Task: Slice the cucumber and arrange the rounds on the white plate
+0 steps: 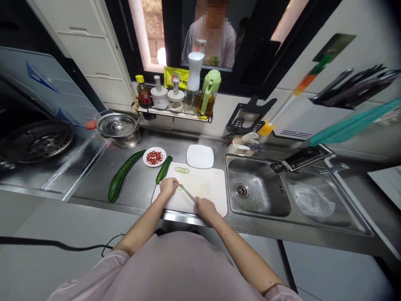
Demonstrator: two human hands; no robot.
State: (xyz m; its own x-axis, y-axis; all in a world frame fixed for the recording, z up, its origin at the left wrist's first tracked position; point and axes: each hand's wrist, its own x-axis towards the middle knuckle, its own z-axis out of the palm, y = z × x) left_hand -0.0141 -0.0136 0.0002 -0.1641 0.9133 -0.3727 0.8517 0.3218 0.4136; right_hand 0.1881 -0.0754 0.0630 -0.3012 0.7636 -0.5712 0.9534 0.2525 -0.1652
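Note:
My right hand (206, 208) is closed around the handle of a kitchen knife (189, 194), whose blade points up and left over the white cutting board (203, 207). At the blade's tip is a thin cucumber slice (180, 187). My left hand (168, 187) has its fingers drawn together, with the fingertips at that slice's edge. Just beyond my left hand, a cut length of cucumber (163, 170) lies along the board's left edge. A short overlapping row of cucumber slices (182, 170) rests near the board's far edge.
Left of the board lie a long whole cucumber (123, 177) and a plate of chopped red pieces (154, 157). Behind it sits a white square plate (199, 156). The sink (260, 184) is on the right. A lidded steel pot (120, 129) and a seasoning rack (175, 112) stand at the back.

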